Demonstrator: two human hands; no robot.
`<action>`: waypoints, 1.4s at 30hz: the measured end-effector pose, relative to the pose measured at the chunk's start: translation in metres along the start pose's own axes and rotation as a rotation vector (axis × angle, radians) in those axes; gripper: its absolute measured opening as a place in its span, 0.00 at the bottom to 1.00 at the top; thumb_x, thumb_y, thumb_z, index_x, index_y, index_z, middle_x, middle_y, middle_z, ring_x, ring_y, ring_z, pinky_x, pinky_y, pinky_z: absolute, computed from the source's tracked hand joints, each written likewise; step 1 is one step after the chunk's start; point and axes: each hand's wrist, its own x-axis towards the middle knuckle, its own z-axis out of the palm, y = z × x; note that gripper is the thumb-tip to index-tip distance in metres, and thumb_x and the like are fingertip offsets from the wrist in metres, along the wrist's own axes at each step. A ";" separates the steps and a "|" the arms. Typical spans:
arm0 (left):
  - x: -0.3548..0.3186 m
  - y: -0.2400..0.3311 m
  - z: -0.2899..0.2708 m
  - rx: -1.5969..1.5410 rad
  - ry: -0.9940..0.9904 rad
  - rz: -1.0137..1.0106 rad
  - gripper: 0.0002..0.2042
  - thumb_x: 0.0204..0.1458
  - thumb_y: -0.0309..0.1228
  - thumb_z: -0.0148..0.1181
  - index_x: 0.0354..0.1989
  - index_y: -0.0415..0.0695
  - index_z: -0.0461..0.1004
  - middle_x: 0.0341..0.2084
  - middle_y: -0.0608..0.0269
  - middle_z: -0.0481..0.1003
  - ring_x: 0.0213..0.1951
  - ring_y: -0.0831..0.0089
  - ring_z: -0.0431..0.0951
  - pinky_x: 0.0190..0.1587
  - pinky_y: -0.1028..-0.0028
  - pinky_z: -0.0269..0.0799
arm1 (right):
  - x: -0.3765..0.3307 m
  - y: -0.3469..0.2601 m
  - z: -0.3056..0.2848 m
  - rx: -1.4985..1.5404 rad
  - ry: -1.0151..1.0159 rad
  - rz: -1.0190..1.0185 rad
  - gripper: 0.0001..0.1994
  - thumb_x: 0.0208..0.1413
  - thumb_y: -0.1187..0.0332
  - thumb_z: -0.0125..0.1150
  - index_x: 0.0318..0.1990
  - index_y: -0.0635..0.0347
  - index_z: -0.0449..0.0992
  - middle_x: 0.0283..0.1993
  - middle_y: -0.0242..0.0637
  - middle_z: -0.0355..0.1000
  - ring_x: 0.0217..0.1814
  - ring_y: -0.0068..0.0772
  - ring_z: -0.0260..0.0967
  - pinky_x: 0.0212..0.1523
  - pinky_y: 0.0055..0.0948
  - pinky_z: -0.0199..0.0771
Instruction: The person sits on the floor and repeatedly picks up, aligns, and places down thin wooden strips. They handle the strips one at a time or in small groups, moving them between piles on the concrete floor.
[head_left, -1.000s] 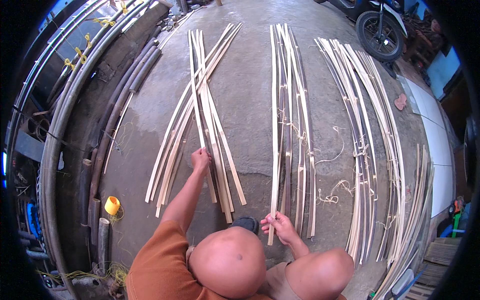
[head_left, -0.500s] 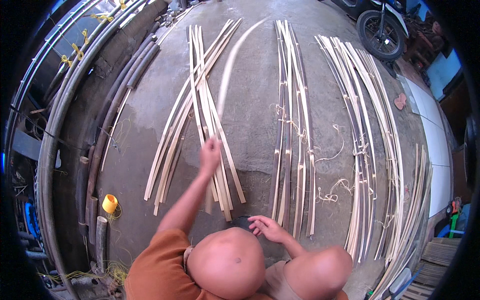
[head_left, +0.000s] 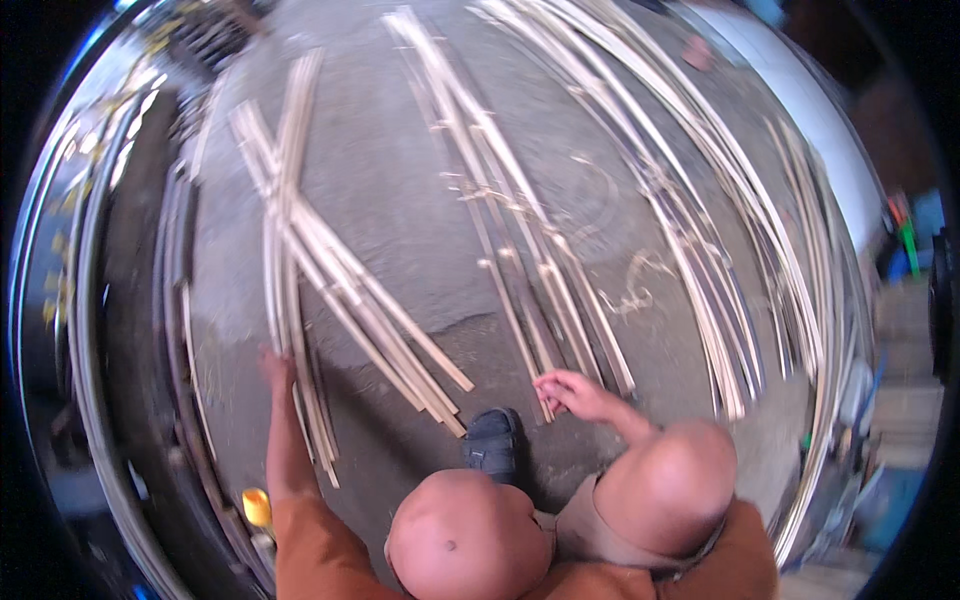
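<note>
Long, pale split-bamboo strips (head_left: pixel 375 335) lie crossed in a narrow X on the concrete floor ahead of me. My left hand (head_left: pixel 277 367) reaches down at the left edge of the X, beside the near part of its left-hand strips (head_left: pixel 308 405). Motion smears its fingers, so I cannot tell whether it grips a strip. My right hand (head_left: pixel 577 393) hovers in front of my right knee with loosely bent fingers and nothing visible in it. In the view, it overlaps the near ends of a second bundle of bamboo strips (head_left: pixel 545 250), dark and pale, bound with thin ties.
More bamboo bundles (head_left: pixel 690 230) lie to the right, with loose tie strands (head_left: pixel 635 285) beside them. Dark poles (head_left: pixel 175 300) and long pipes (head_left: pixel 90 350) run along the left. A yellow ring-shaped piece (head_left: pixel 257 507) is near my left arm. My dark shoe (head_left: pixel 490 440) stands between the bundles.
My left hand has moved left and down from the middle of the crossed strips. The blurred strip beside it no longer shows separately. My view has shifted, and my shoe shows more fully.
</note>
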 end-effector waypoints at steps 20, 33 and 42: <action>-0.246 0.373 -0.123 -0.898 -0.349 0.917 0.29 0.54 0.36 0.61 0.65 0.50 0.62 0.65 0.39 0.53 0.64 0.41 0.56 0.65 0.51 0.52 | -0.054 0.017 -0.070 -0.655 0.878 0.209 0.10 0.57 0.63 0.60 0.38 0.60 0.74 0.30 0.41 0.76 0.30 0.36 0.73 0.34 0.35 0.71; -0.249 0.386 -0.107 -0.783 -0.289 1.101 0.24 0.55 0.36 0.58 0.61 0.48 0.66 0.62 0.49 0.62 0.63 0.47 0.60 0.65 0.52 0.53 | -0.043 -0.010 -0.038 -0.764 0.628 0.361 0.14 0.53 0.60 0.64 0.41 0.60 0.75 0.38 0.47 0.77 0.43 0.51 0.75 0.44 0.44 0.73; -0.240 0.358 -0.093 -0.915 -0.253 0.789 0.22 0.56 0.32 0.58 0.59 0.43 0.67 0.61 0.38 0.61 0.60 0.43 0.62 0.62 0.53 0.57 | -0.075 0.002 -0.103 -0.613 1.109 0.158 0.11 0.60 0.61 0.56 0.41 0.57 0.75 0.35 0.46 0.77 0.38 0.47 0.76 0.39 0.41 0.74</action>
